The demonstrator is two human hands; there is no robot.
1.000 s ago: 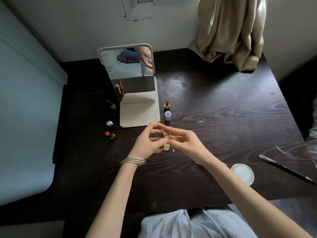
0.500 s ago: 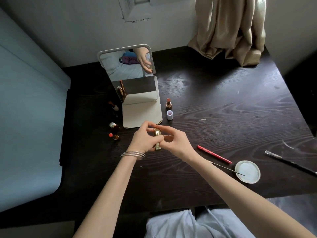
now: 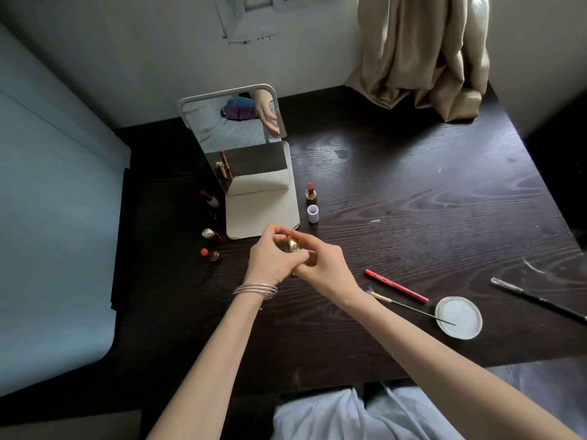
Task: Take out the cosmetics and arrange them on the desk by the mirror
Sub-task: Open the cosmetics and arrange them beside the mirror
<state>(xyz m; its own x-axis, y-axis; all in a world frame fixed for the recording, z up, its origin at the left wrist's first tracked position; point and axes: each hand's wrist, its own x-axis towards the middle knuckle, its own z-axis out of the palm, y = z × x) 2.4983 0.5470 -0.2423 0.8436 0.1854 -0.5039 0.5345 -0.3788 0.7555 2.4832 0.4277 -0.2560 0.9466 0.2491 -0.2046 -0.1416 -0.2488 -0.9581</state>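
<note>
No words or brand names can be read on anything here.

Both hands meet over the dark wooden desk (image 3: pixel 413 192), just in front of the mirror's base. The left hand (image 3: pixel 273 258) and the right hand (image 3: pixel 327 265) have their fingers curled around one small gold case (image 3: pixel 293 244). It is shiny and smooth, with a rounded top. Most of it is hidden by the fingers. Thin silver bangles (image 3: pixel 255 290) ring the left wrist.

The desk has a wavy wood grain and some pale scratches. The standing mirror (image 3: pixel 235 134) has a pale frame with round corners and a flat cream base.

To the right of the base stands an open lipstick (image 3: pixel 311 192) with a gold bottom and an orange-brown tip. Just in front of it is a little white tube cap (image 3: pixel 313 213).

To the left of the base are three more lipsticks. One has a white and dark body (image 3: pixel 209 198). One has a shiny silver top (image 3: pixel 209 235). One has a red tip (image 3: pixel 209 254).

Right of the hands lies a thin red pencil (image 3: pixel 397 285). Near it is a skinny fan brush (image 3: pixel 409 308), and its far end rests on a round white lid (image 3: pixel 459 317). A long dark stick with a clear end (image 3: pixel 536 298) lies well apart, by the right edge.

A soft tan curtain (image 3: pixel 422 52) bunches on the far corner.
</note>
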